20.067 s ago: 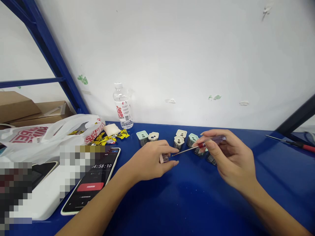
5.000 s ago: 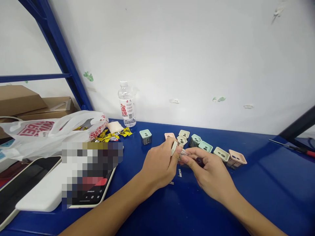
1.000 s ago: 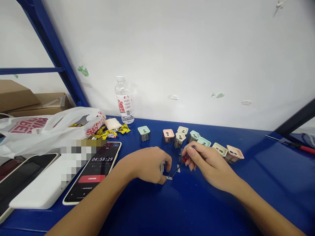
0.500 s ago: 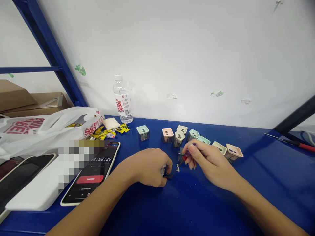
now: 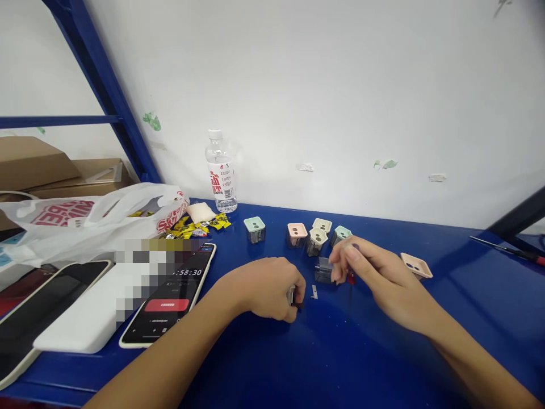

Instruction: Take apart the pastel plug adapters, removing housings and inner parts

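Left hand [image 5: 272, 288] pinches a pale sharpener part [image 5: 291, 295]; right hand [image 5: 378, 267] holds a screwdriver [image 5: 351, 279].
A loose blade [image 5: 314, 292] lies between them; I'd say blade work is in hand, the next move needing careful fingertips.

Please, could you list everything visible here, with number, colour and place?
Table: one, blue, underneath.
Wall: one, white, behind.
Pencil sharpeners: at least six; mint, peach, cream; middle to right.
Container: one, smoky transparent, centre.
Blade: one, silver, near container.
Screwdriver: one, red-collared, centre-right, mostly hidden.
Small part: one, pale, centre.
Bottle: one, clear, back left.
Puffy piece: one, off-white, beside bottle.
Small packets: several, yellow, beside puffy piece.
Carrier bag: one, white, red-printed, left.
Phones: two, black-screened, left.
Slab: one, white, between phones.
Cardboard boxes: two, brown, far left.
Frame: one, blue, left.
Beam: one, dark, right.
Tool: one, red-black, right edge.
Left hand: one, bare, centre.
Right hand: one, bare, centre-right.
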Demonstrator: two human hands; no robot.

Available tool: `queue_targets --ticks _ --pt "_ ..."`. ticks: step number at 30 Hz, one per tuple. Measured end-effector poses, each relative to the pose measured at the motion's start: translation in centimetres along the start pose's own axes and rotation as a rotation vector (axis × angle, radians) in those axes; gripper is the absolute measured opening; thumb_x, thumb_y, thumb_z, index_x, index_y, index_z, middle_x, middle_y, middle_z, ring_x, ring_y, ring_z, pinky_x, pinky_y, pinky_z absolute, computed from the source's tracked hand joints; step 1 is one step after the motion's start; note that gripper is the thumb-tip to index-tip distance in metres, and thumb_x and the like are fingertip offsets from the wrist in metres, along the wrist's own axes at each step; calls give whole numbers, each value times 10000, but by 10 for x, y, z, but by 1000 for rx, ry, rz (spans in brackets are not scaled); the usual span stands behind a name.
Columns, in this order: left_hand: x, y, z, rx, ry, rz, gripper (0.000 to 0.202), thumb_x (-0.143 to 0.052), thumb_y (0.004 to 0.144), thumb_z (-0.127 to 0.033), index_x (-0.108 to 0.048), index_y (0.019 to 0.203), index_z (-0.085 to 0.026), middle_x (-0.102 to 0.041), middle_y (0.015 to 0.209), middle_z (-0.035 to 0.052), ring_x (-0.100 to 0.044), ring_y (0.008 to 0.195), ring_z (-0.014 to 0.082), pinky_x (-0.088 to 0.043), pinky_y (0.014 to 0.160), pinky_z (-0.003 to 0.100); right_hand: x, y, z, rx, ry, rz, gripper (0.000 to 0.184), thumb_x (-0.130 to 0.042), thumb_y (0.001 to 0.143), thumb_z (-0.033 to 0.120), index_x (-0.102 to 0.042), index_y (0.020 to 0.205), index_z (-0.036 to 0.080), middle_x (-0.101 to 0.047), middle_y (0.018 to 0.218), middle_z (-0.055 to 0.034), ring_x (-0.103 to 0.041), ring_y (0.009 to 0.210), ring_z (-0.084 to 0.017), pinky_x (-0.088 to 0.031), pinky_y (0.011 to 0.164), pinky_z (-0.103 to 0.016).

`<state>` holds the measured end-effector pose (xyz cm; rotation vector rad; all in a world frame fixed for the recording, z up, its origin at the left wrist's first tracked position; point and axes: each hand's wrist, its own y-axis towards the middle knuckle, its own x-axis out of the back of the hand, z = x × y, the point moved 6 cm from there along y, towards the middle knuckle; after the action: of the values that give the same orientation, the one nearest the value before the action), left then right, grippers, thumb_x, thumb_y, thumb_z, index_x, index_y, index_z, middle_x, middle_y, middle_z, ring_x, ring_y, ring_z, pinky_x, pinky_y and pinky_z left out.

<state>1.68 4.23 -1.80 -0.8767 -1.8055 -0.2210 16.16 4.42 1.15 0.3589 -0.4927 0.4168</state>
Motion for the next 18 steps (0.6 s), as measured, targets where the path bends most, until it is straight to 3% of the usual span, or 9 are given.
queue_targets --ticks 6,9,14,18 --pt "2 -1 3 -4 -51 -5 210 -644 653 -237 -709 851 -212 -710 810 0 -622 682 148 -449 587 218 -13 -6 0 -111 -129 218 405 -290 993 497 -475 775 210 -518 727 6 -487 664 -128 -414 625 -259" --pt "4 -2 3 -22 -98 -7 223 -633 651 -222 -710 860 -203 -706 800 -6 -615 656 133 -437 560 201 -16 -9 1 -102 -195 267 367 -279 993 496 -495 859 232 -477 736 14 -440 640 -127 -387 585 -251" --pt "6 -3 2 -56 -177 0 239 -640 660 -212 -710 888 -192 -698 810 -9 -609 652 115 -443 572 185 -25 -11 6 75 -369 356 122 -545 921 372 -574 1001 285 -556 809 26 -483 669 -127 -378 598 -249" --pt "7 -3 0 -70 -229 3 238 -647 657 -201 -709 886 -184 -687 806 -12 -596 658 113 -449 588 185 -33 -11 8 208 -431 393 127 -580 899 236 -616 1015 274 -584 884 11 -541 717 -128 -392 619 -249"
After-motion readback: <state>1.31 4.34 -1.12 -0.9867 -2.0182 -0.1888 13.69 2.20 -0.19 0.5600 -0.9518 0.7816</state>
